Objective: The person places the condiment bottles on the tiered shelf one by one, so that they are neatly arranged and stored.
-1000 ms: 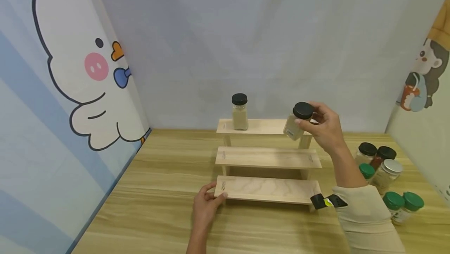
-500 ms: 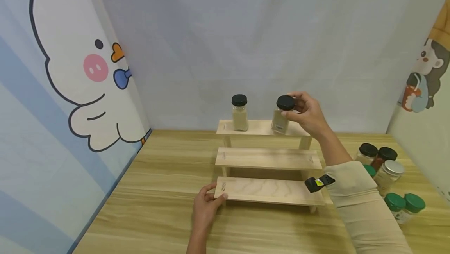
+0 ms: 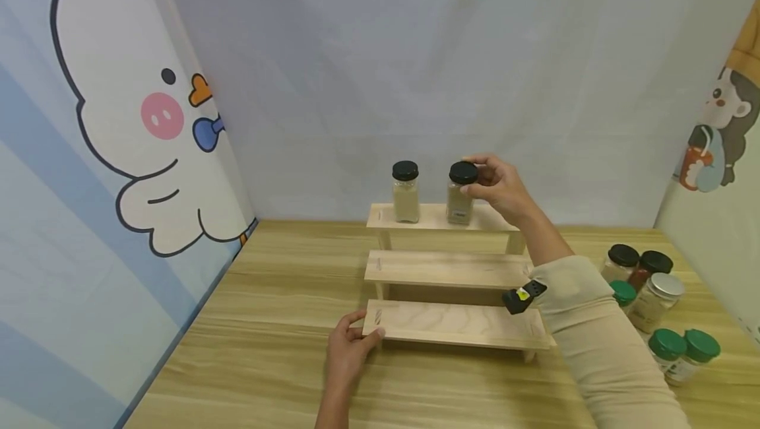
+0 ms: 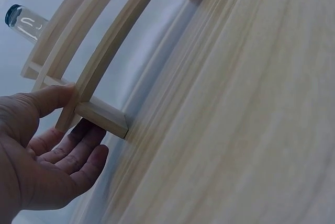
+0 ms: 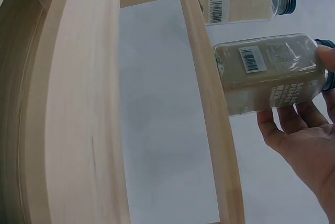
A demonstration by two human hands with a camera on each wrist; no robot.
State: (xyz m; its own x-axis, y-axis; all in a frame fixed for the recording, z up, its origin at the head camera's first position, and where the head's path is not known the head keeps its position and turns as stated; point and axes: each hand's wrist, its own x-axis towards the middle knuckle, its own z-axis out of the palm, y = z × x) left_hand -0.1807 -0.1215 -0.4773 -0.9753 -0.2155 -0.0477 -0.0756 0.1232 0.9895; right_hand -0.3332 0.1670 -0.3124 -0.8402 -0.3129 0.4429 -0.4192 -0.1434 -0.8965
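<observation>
My right hand (image 3: 497, 190) grips a square glass spice jar (image 3: 460, 204) near its black lid, thumb in front and fingers behind. The jar stands upright at the top step of a three-tier wooden shelf (image 3: 451, 267); in the right wrist view its base is right at the board's edge. To its left, a second black-lidded jar (image 3: 406, 201) of pale powder stands on the same step. My left hand (image 3: 349, 353) holds the left end of the lowest step. In the left wrist view the thumb lies on the board (image 4: 102, 51) and the fingers are beneath it.
On the table's right side stand several more jars: two with black lids (image 3: 623, 256), one with a silver lid (image 3: 666, 284) and others with green lids (image 3: 700, 346). A grey backdrop (image 3: 332, 86) hangs behind the shelf, and printed cartoon walls flank the table (image 3: 267, 323).
My right hand has carried the spice jar left along the top step, from tilted over its right end to upright near the other jar. My left hand has stayed in place.
</observation>
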